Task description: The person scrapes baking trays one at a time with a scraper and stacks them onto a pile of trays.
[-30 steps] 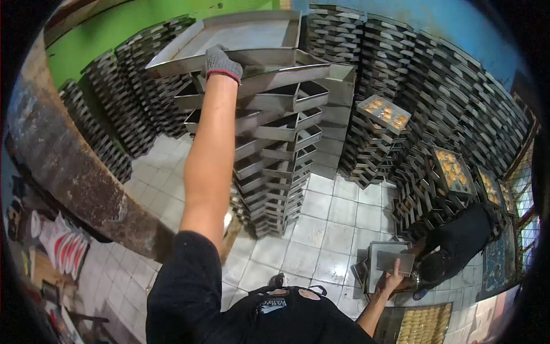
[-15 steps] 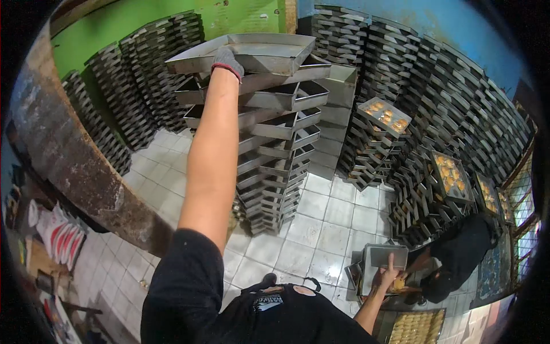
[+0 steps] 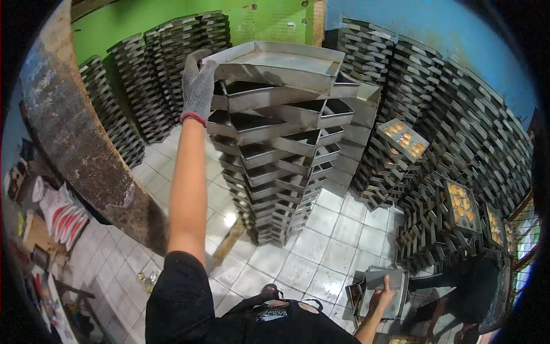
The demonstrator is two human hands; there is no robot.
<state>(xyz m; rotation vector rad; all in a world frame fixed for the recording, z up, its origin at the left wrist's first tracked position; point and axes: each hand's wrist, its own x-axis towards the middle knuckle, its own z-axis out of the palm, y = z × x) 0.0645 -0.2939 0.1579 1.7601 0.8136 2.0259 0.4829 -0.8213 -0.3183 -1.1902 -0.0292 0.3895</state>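
Note:
My left hand (image 3: 199, 86), in a grey knit glove with a red cuff, is closed around the left corner of an empty metal baking tray (image 3: 286, 63). That tray lies on top of a tall stack of trays (image 3: 275, 149) set crosswise, with gaps between them. Low at the right, my bare right hand (image 3: 382, 297) grips a smaller grey metal pan (image 3: 392, 286), thumb laid over its upper face; the fingers beneath are hidden. Under and beside this pan, more metal pans (image 3: 356, 295) are partly visible.
Trays of golden baked pieces (image 3: 404, 139) top the stacks on the right. Tall tray stacks (image 3: 481, 114) line the walls. A co-worker in black (image 3: 472, 286) bends at the lower right. A rusty curved panel (image 3: 86, 132) stands left, and white sacks (image 3: 60, 212) lie beyond it.
The top tray now sits squarer on the stack, and my left hand has moved from its front side to its left corner. The co-worker has shifted; the view has turned slightly.

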